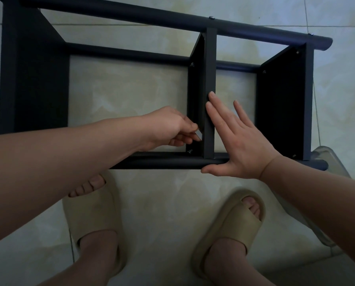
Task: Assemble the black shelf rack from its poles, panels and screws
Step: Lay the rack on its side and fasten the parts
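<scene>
Rack (131, 53) lies on its side on the floor (131, 89), directly ahead of both hands and just beyond the slippers (94, 219).

We record the right hand (242, 141) flat and spread, fingers straight. Its first two fingertips rest on the upturned edge of the middle panel (211, 65), its thumb lies along the near pole (168, 162), and its palm spans the gap towards the right panel (280, 104).

The left hand (168, 126) sits just left of the middle panel, low on that panel's dark face and just above the near pole. Its fingers are curled, and thumb and forefinger pinch a small silvery metal piece (198, 136) held against the panel. We take this for a hex key, but it is too small to confirm.

Materials and form:
- Poles are round, smooth, matt black tubes, and the far one ends in a rounded cap.
- Panels are flat, thin, rectangular boards in matt black with squared edges. The left panel (36, 79) is the broadest in view.
- Screws (192, 64) show as small bright round heads, on the panel faces near the poles and on top of the far pole.
- The floor is glossy pale tile with marbled cream veining and thin grout lines.
- The slippers are beige, thick, soft-looking and open-toed.
</scene>
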`<state>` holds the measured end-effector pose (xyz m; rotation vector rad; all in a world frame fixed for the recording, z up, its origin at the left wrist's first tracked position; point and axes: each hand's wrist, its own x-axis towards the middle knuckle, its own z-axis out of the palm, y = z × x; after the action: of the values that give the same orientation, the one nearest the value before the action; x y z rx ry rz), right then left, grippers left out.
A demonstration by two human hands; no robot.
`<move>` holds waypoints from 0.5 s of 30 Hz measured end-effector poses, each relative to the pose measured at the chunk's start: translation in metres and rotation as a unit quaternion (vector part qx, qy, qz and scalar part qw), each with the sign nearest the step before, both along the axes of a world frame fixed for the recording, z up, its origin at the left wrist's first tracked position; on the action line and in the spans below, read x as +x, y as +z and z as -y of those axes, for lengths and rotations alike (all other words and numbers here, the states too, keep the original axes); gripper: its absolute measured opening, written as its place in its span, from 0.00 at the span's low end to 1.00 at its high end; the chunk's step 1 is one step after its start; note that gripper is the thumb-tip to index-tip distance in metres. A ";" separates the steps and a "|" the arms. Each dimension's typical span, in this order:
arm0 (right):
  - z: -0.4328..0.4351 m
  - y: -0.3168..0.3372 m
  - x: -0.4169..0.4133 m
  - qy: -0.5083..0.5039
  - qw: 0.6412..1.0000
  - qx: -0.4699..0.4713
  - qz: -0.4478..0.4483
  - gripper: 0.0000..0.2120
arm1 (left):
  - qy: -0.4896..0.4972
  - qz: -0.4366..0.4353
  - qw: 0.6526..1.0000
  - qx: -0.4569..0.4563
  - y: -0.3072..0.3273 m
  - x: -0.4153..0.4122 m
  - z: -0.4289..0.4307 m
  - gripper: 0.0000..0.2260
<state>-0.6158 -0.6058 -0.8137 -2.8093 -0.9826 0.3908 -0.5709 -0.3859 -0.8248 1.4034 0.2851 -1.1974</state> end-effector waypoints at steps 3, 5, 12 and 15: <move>0.000 -0.001 0.000 0.001 1.000 0.001 -0.001 0.58 | -0.014 0.002 1.000 -0.002 0.000 0.001 -0.003 0.05; 0.000 -0.001 0.000 0.001 1.000 0.003 0.000 0.58 | -0.022 0.003 1.000 -0.004 0.000 0.001 -0.005 0.06; 0.000 -0.001 0.000 0.002 1.000 -0.002 0.001 0.58 | -0.074 0.032 0.997 -0.004 0.002 0.001 -0.014 0.07; 0.000 -0.001 0.000 0.002 1.000 -0.004 0.001 0.58 | -0.108 0.053 0.993 0.000 0.002 0.003 -0.017 0.07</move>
<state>-0.6163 -0.6056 -0.8144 -2.8151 -0.9885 0.3939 -0.5684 -0.3692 -0.8229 1.5204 0.0605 -1.2921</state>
